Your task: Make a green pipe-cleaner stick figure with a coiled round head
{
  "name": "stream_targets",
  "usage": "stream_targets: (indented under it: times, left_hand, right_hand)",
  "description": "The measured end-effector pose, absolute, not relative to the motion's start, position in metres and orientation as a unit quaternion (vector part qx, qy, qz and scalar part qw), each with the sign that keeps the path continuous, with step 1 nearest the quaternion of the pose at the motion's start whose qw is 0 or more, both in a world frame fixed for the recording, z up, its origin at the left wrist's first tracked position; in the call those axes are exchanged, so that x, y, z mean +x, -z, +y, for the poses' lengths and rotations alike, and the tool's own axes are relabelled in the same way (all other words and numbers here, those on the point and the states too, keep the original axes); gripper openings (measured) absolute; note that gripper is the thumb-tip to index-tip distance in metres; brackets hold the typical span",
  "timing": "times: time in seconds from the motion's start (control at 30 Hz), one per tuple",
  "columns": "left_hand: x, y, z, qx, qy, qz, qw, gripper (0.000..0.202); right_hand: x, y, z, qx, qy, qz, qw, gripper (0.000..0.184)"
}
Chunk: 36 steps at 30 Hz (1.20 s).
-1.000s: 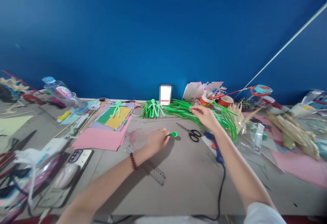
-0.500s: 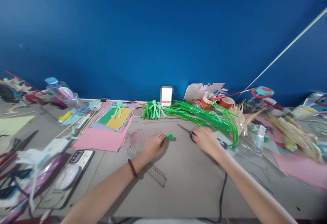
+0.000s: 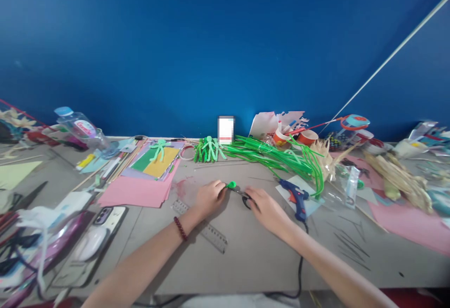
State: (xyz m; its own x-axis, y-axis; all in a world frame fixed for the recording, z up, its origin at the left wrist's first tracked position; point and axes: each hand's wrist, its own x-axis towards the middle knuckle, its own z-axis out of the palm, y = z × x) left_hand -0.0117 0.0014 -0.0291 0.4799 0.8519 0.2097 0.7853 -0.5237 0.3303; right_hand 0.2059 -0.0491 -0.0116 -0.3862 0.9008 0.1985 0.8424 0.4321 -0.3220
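My left hand (image 3: 210,197) is closed, its fingertips pinching a small bright green curled piece (image 3: 231,184), which looks like pipe cleaner. My right hand (image 3: 263,207) grips a pair of black-handled scissors (image 3: 246,200). The blades point left and reach close to the green piece; whether they touch it I cannot tell. Under my left forearm lies a clear ruler (image 3: 216,238). Behind my hands, pale green pipe-cleaner figures (image 3: 210,148) stand beside a long bundle of green pipe cleaners (image 3: 270,155).
A blue glue gun (image 3: 297,195) lies right of my right hand, its cable running to the front edge. Pink paper (image 3: 135,193), a phone (image 3: 89,247) and a plastic bottle (image 3: 79,127) lie on the left. Paper cups (image 3: 307,137) and dried husks (image 3: 401,181) are on the right.
My right hand has moved left with the scissors, bringing the blades to the green piece. The glue gun, partly covered before, now shows. My left hand keeps its pinch.
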Motion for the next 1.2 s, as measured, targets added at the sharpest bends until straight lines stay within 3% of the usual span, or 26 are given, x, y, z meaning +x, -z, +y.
stream_targets:
  times: [0.13,0.27,0.5,0.63,0.83,1.2]
  left_hand:
    - [-0.012,0.03,0.002,0.857,-0.169,0.476,0.102,0.026]
    - [-0.012,0.028,0.001,0.854,-0.18,0.475,0.112,0.021]
    - [-0.012,0.026,-0.003,0.839,-0.226,0.473,0.145,0.014]
    - [-0.015,0.026,-0.002,0.809,-0.293,0.479,0.175,0.016]
    - [-0.017,0.025,0.001,0.789,-0.324,0.489,0.184,0.018]
    - [-0.018,0.033,0.007,0.797,-0.302,0.516,0.092,0.015]
  right_hand:
    - [0.212,0.01,-0.029,-0.581,-0.013,-0.804,0.124,0.035]
    - [0.208,0.008,-0.021,-0.599,-0.017,-0.798,0.064,0.037]
    - [0.196,0.011,-0.008,-0.514,-0.17,-0.826,0.156,0.04]
    - [0.201,0.007,0.015,-0.523,-0.139,-0.823,0.175,0.033]
    - [0.212,-0.004,0.038,-0.513,-0.02,-0.858,-0.015,0.015]
    - [0.194,-0.01,0.04,-0.478,0.024,-0.876,-0.066,0.016]
